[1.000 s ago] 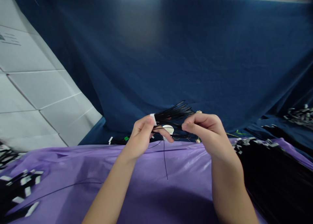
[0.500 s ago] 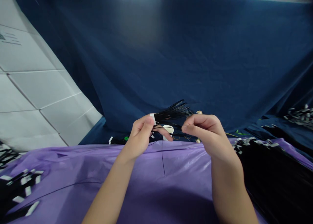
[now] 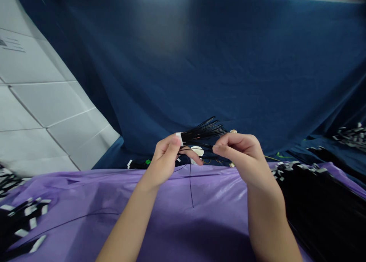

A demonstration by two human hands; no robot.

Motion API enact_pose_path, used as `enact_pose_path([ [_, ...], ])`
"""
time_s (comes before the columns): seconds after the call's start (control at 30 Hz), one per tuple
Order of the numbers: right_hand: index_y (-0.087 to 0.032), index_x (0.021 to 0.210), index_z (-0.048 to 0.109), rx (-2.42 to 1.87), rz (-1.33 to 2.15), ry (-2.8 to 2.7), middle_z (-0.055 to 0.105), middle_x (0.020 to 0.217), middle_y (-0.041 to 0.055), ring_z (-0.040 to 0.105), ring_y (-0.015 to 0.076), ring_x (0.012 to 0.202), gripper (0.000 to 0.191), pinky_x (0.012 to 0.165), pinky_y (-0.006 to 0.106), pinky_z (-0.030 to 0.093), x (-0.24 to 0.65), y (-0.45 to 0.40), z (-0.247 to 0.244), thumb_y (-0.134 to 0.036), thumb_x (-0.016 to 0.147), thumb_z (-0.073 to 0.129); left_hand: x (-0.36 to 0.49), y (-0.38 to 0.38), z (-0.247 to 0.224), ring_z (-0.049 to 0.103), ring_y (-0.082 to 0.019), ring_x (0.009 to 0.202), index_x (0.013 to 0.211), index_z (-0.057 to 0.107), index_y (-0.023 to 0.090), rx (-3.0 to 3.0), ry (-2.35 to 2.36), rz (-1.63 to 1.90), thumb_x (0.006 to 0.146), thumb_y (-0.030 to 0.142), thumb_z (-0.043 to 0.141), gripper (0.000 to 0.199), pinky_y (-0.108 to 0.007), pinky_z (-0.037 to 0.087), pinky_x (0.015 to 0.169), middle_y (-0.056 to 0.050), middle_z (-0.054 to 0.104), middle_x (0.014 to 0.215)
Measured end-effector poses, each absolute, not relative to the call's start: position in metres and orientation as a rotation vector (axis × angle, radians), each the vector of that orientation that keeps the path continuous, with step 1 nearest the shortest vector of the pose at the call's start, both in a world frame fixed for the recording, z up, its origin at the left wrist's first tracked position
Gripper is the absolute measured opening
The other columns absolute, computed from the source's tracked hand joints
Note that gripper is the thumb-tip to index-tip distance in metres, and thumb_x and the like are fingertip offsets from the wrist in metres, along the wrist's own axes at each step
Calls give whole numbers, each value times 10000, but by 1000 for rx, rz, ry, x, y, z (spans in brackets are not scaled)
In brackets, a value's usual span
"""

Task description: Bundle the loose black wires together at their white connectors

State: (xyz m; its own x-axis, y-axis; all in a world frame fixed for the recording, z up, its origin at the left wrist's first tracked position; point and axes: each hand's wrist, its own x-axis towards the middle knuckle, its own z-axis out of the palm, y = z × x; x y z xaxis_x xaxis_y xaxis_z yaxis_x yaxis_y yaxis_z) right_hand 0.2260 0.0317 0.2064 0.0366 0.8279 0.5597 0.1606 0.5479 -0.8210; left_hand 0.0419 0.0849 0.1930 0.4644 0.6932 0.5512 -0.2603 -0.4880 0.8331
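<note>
A bundle of thin black wires (image 3: pixel 204 129) fans out to the right from a white band (image 3: pixel 179 139). My left hand (image 3: pixel 168 155) pinches the bundle at that band between thumb and fingers, with one finger stretched out beneath the strands. My right hand (image 3: pixel 238 149) is closed, thumb against fingertips, on the ends of a few strands just below the main fan. One loose black strand (image 3: pixel 191 187) hangs down between the hands, over the purple sheet (image 3: pixel 200 220).
Black bundles with white bands lie at the left (image 3: pixel 25 220), and a large black pile (image 3: pixel 323 201) lies at the right. A round whitish object (image 3: pixel 197 153) sits behind my hands. Dark blue cloth (image 3: pixel 200 63) hangs at the back, beside white boxes (image 3: pixel 54 105).
Almost nothing differs. Both hands keep the same hold, and the loose hanging strand has shifted very slightly.
</note>
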Motion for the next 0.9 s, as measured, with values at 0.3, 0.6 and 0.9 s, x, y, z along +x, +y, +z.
enact_pose_path([
  [0.3, -176, 593, 620, -869, 654, -1485, 467, 515, -42, 366, 74, 515, 233, 473, 229, 298, 228, 34, 206, -230, 813, 675, 42, 85, 194, 681, -214, 717, 740, 635, 147, 1758, 406, 1177, 964, 562, 339, 557, -346, 478, 794, -96, 722, 669],
  [0.6, -180, 729, 630, -902, 381, -1494, 512, 596, -40, 418, 78, 538, 146, 484, 222, 339, 219, 35, 204, -216, 871, 621, 42, 86, 193, 670, -198, 622, 904, 675, 136, 1616, 456, 1075, 935, 601, 386, 548, -309, 499, 677, -81, 718, 641],
  [0.9, -195, 852, 704, -770, -121, -1661, 704, 816, -3, 544, 90, 621, 106, 532, 233, 425, 210, 41, 203, -95, 835, 672, 47, 81, 197, 657, -160, 550, 1104, 667, 83, 1369, 429, 976, 952, 547, 408, 553, -245, 490, 630, -84, 692, 572],
])
